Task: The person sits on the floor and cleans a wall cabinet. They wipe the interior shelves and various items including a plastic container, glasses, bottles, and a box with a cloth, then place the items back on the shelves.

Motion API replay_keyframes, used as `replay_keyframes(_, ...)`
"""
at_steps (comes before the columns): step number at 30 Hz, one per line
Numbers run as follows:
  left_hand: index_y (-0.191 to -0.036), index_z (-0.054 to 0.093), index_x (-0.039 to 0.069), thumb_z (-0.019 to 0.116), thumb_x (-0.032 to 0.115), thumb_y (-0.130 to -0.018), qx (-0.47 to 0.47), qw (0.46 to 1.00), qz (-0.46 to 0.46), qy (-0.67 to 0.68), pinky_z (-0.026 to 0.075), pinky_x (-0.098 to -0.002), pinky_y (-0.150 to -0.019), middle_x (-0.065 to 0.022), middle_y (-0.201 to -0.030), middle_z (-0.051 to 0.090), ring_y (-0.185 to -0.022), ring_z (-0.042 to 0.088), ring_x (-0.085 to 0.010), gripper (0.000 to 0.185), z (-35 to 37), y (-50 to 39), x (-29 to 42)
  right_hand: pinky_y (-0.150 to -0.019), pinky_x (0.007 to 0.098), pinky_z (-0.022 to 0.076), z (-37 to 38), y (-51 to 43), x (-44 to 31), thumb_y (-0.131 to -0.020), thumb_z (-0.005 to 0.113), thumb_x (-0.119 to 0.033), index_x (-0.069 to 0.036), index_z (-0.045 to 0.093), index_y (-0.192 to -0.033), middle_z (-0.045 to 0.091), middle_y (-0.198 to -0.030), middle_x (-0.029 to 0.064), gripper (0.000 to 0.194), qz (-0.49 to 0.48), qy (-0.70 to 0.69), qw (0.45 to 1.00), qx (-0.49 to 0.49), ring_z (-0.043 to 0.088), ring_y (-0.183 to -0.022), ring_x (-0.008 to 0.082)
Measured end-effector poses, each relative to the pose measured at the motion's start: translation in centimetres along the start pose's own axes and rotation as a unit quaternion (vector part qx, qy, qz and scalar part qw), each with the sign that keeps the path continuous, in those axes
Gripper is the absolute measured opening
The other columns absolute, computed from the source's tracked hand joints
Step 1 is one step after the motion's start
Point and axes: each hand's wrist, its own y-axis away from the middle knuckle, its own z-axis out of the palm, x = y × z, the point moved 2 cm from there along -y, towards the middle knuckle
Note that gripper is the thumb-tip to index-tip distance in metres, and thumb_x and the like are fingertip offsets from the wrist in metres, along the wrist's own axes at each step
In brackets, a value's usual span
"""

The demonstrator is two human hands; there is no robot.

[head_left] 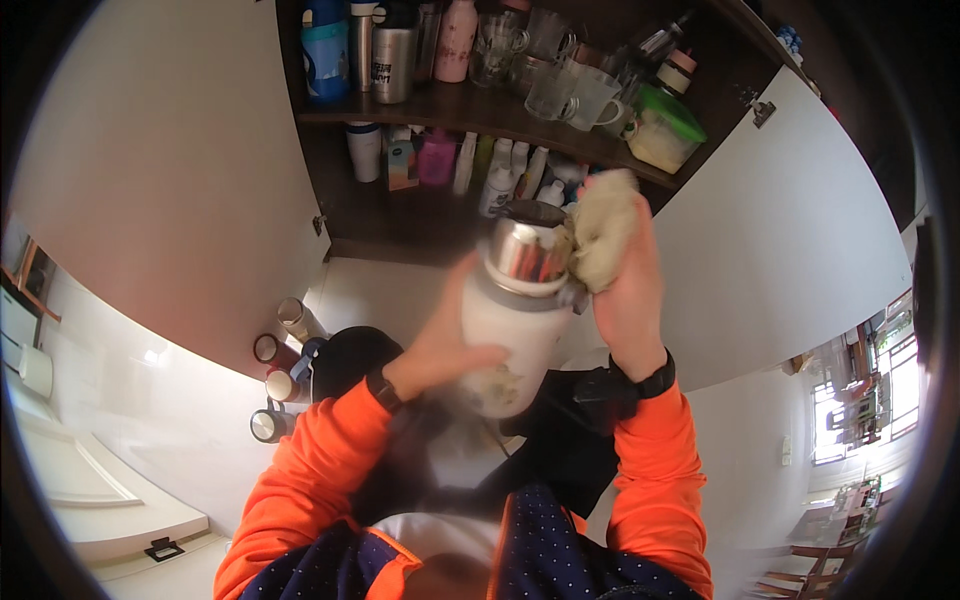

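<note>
A white insulated bottle (517, 337) with a shiny metal neck and a grey collar is held nearly upright before my chest. My left hand (442, 349) grips its body from the left, thumb across the front. A printed pattern marks the lower body, blurred. In my right hand (630, 300) is a bunched beige cloth (606, 229), pressed close against the right side of the metal neck. The cloth and the bottle are blurred by motion. A dark top covers the bottle's upper end, too unclear to tell whether it is a lid or the opening.
An open cabinet (420, 214) stands ahead; its upper shelf (442, 107) carries bottles, clear cups and a green-lidded container (666, 127). White doors flank me, left (172, 172) and right (787, 247). Several vacuum bottles (281, 382) stand on the floor at the left.
</note>
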Motion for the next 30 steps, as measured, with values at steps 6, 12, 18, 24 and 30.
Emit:
replay_keyframes(6,-0.148,0.0,0.002,0.084,0.029,-0.06,0.028,0.998,0.015,0.063,0.026,-0.0412,-0.111,-0.0169,-0.146,0.027,-0.136,0.029,-0.0275,0.125,2.0,0.0,-1.3,-0.088,0.0304,0.0439,1.8,-1.9,-2.0,-0.086,0.058,-0.018,-0.007,0.054,-0.118,0.056,-0.114,0.0111,0.034,0.035,0.11,0.988,-0.098,0.055,-0.103,0.0199)
replay_keyframes(12,-0.146,0.004,0.001,0.087,0.031,-0.056,0.039,0.996,0.078,-0.024,0.026,-0.0405,-0.111,-0.0165,-0.143,0.032,-0.135,0.032,-0.0277,0.126,3.1,-0.7,-0.8,-0.082,0.025,0.0454,0.3,-2.5,-1.4,-0.091,0.047,-0.009,-0.006,0.054,-0.116,0.059,-0.107,0.0046,0.026,0.235,-0.161,0.958,-0.043,0.057,-0.095,0.0122)
replay_keyframes(18,-0.143,0.023,-0.002,0.087,0.028,-0.053,-0.064,0.984,0.032,-0.166,0.029,-0.0384,-0.11,-0.0204,-0.138,0.038,-0.131,0.038,-0.0325,0.114,4.8,-1.3,0.0,-0.095,0.0294,0.0419,-3.0,1.0,-7.2,-0.091,0.052,-0.012,-0.007,0.056,-0.12,0.056,-0.118,0.0087,0.03,0.036,0.189,0.961,-0.197,0.055,-0.11,0.0176)
replay_keyframes(24,-0.139,0.029,-0.001,0.088,0.028,-0.05,-0.099,0.956,0.067,-0.268,0.033,-0.0392,-0.107,-0.0208,-0.134,0.042,-0.126,0.043,-0.034,0.111,5.5,-0.4,-0.2,-0.08,0.0259,0.0485,-3.7,1.4,-4.5,-0.093,0.056,-0.014,-0.007,0.057,-0.117,0.062,-0.103,0.0042,0.026,0.195,0.107,0.968,-0.117,0.06,-0.091,0.0146)
replay_keyframes(30,-0.138,0.032,-0.001,0.087,0.03,-0.052,-0.064,0.945,0.06,-0.315,0.035,-0.0408,-0.105,-0.0209,-0.132,0.045,-0.124,0.044,-0.0358,0.107,4.1,0.3,0.1,-0.086,0.0306,0.0492,-3.7,2.6,-1.9,-0.1,0.046,-0.024,-0.004,0.05,-0.126,0.059,-0.118,0.0084,0.032,0.318,-0.239,0.912,0.097,0.06,-0.098,0.0188)
